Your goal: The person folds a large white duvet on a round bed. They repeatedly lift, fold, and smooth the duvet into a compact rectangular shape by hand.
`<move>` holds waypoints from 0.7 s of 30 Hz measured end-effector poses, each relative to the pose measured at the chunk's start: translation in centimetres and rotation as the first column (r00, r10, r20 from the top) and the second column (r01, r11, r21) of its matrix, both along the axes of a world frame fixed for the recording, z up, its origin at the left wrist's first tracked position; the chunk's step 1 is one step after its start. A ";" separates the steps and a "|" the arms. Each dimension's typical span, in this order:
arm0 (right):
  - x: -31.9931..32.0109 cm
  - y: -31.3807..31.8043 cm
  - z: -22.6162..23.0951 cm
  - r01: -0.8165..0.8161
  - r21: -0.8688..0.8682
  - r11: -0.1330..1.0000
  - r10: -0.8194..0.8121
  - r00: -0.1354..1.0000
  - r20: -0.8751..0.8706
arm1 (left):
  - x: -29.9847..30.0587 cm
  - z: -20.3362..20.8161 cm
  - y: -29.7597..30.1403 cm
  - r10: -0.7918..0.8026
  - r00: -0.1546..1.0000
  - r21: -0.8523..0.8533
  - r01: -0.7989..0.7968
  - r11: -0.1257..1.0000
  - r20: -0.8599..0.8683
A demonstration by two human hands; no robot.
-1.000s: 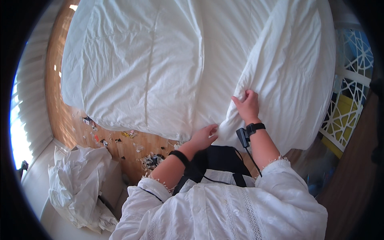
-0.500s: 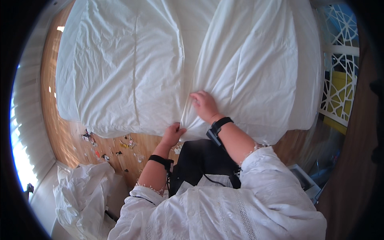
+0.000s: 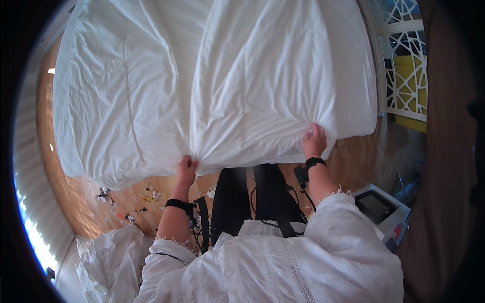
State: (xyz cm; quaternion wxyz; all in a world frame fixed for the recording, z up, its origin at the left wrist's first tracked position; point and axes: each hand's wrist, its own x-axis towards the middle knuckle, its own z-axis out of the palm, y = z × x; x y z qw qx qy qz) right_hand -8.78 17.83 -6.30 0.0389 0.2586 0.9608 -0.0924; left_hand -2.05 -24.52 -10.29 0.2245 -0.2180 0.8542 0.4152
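Observation:
A white quilt [image 3: 232,86] lies in two wrinkled panels over the bed, with a long fold running between them. At its near edge, my left hand [image 3: 186,169] pinches the cloth at the foot of that fold, and creases fan out from the fingers. Farther right, my right hand [image 3: 315,141] grips the quilt near its right corner, fingers curled into the fabric. The edge between the two hands is drawn fairly straight, with small gathers along it. Black straps with small devices sit on both my wrists.
Scraps of litter [image 3: 149,194] are scattered on the wooden floor [image 3: 144,213] below the bed's near edge. A white plastic bag [image 3: 112,260] slumps at lower left. A boxed device with a screen [image 3: 376,206] stands at lower right, and a white lattice screen [image 3: 406,76] at far right.
My right hand has moved right along the quilt's edge, away from my left hand, and now grips near the corner. My left hand stays on the fold. The whole view has shifted.

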 end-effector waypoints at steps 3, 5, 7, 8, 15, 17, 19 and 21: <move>-0.6 4.1 0.5 0.091 -0.002 0.996 -0.091 0.995 -0.043 | -0.2 0.6 1.0 0.032 0.999 -0.098 -0.030 0.995 0.023; -1.4 5.8 0.8 0.021 0.006 1.000 -0.020 0.993 -0.113 | -0.5 1.7 2.5 0.132 0.989 -0.182 -0.118 0.976 0.066; -2.1 6.8 0.8 -0.280 0.046 0.959 0.284 0.947 -0.153 | -1.0 2.8 5.2 -0.068 0.968 -0.469 -0.055 0.882 -0.242; -2.3 7.3 0.7 -0.443 0.079 0.893 0.449 0.869 -0.208 | -1.3 3.5 6.8 -0.179 0.921 -0.587 -0.064 0.807 -0.346; -1.8 12.4 -0.4 -0.760 -0.218 0.612 0.730 0.649 -0.215 | -5.8 5.2 25.0 -0.447 0.800 -0.381 0.299 0.875 -0.399; -1.3 13.9 -0.1 -0.782 -0.256 0.568 0.752 0.619 -0.226 | -6.7 4.9 31.0 -0.381 0.826 -0.314 0.263 0.912 -0.415; -0.8 15.4 0.5 -0.792 -0.294 0.535 0.790 0.593 -0.159 | -7.9 4.4 36.9 -0.365 0.827 -0.295 0.254 0.921 -0.428; -0.6 17.0 1.3 -0.797 -0.347 0.494 0.817 0.562 -0.128 | -9.5 3.9 42.0 -0.400 0.829 -0.329 0.279 0.902 -0.392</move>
